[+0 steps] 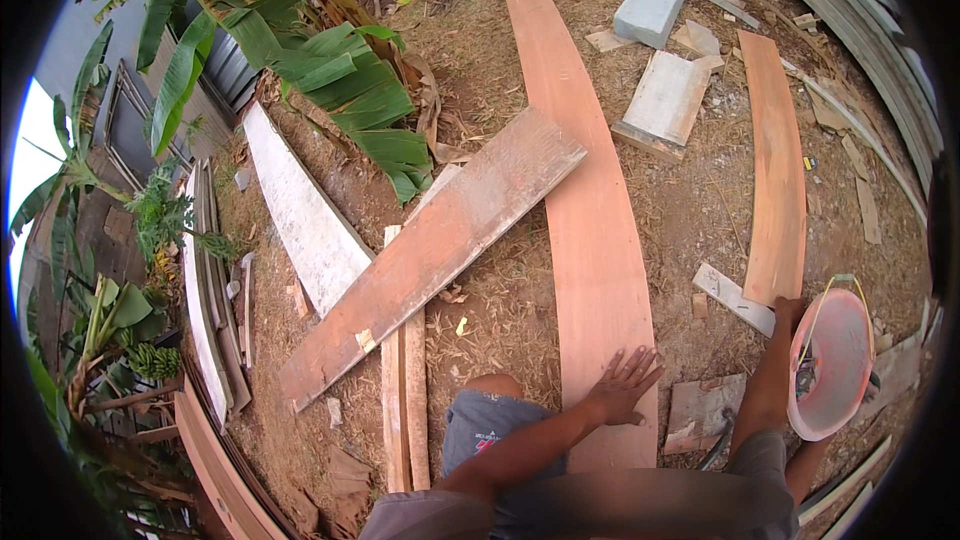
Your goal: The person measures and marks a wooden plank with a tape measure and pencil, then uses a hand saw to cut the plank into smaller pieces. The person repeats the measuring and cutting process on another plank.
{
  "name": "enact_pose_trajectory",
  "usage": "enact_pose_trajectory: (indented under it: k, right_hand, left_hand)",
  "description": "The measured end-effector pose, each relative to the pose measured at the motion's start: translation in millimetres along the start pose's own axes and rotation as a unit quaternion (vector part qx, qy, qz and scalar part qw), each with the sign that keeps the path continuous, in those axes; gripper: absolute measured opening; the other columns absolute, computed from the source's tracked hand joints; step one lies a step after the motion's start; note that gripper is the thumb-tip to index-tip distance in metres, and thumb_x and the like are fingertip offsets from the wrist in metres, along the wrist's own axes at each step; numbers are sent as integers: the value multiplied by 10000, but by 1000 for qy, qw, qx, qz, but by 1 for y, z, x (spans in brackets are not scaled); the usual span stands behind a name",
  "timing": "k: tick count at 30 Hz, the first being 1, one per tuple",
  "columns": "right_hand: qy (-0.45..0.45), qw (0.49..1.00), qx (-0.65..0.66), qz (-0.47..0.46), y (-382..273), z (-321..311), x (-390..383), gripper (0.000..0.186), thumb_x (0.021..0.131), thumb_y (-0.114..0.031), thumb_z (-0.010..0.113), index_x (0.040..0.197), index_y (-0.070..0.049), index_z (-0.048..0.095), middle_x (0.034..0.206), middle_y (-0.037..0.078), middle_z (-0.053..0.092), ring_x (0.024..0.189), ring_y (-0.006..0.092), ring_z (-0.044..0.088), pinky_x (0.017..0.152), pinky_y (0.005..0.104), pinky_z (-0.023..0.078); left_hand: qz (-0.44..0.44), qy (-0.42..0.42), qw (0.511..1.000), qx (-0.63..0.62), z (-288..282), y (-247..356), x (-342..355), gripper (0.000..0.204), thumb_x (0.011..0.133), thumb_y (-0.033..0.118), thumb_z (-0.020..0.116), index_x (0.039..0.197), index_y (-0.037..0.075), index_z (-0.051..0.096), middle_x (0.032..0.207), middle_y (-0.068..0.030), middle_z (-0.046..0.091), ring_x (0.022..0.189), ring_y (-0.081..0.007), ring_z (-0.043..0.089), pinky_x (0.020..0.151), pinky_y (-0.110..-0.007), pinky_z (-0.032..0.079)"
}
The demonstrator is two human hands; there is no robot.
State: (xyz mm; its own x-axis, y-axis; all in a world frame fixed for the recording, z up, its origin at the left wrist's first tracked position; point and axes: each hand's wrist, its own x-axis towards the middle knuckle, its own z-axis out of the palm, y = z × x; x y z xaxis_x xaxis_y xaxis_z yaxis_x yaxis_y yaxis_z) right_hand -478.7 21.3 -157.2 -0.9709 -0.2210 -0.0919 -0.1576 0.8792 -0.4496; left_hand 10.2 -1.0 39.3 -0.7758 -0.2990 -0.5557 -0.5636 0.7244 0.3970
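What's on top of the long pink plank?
On the long pink plank: the spread left hand and one end of the weathered diagonal plank. Wood directly beneath both is covered; can't see it.

Brown ground [690, 205] (patchy with dry straw [505, 345]) beneath long planks [598, 260], a pale block [650, 8] and wood scraps [868, 210].

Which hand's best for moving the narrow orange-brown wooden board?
Right, probably. The right hand is at the near end of the narrow orange-brown wooden board; the left hand lies spread on the long pinkish wooden plank.
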Motion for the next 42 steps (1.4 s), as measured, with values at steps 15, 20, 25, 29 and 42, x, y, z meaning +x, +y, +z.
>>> enact_pose_trajectory:
  k: [15, 20, 25, 29, 42]
  right_hand:
    - [-35, 999, -6, 0, -66, -6, -101, 865, 799, -290, 776, 1527, -100, 349, 1512, 215, 424, 1415, 411, 381, 1101, 552, 419]
    - [-131, 991, -28, 27, -75, -35, -95, 952, 777, -343, 831, 1544, -111, 316, 1523, 189, 426, 1418, 418, 379, 1087, 553, 434]
    - [-208, 928, 308, 8, -76, -30, -88, 628, 803, -216, 814, 1343, -54, 540, 1192, 113, 625, 1146, 279, 596, 980, 443, 485]
    - [-203, 826, 522, -58, -84, -64, -120, 395, 842, -83, 737, 1222, -17, 656, 929, 33, 664, 900, 206, 639, 855, 357, 513]
    - [54, 921, 187, -337, 65, -365, -437, 508, 773, -122, 792, 1264, -55, 680, 964, 129, 599, 868, 325, 605, 720, 427, 486]
  left_hand:
    - [-17, 12, 998, 60, 9, 4, 6, 1154, 812, 686, 683, 1646, 182, 64, 1706, -183, -38, 1577, -347, -71, 1239, -595, -9]
    - [-18, 8, 996, 93, 15, 3, 11, 1136, 830, 735, 625, 1646, 176, 65, 1702, -196, -49, 1574, -360, -83, 1223, -622, -25]
    - [-28, 5, 996, 80, 14, 3, 11, 1155, 818, 720, 653, 1648, 200, 41, 1709, -159, -68, 1576, -334, -96, 1235, -588, -40]
    - [-34, 9, 994, 100, 14, 7, 10, 1169, 812, 731, 651, 1650, 216, 19, 1712, -140, -77, 1577, -323, -101, 1242, -572, -43]
    - [-72, -9, 990, -119, -6, 24, 26, 1086, 902, 763, 507, 1645, 152, 4, 1701, -201, -37, 1569, -396, -39, 1227, -619, 19]
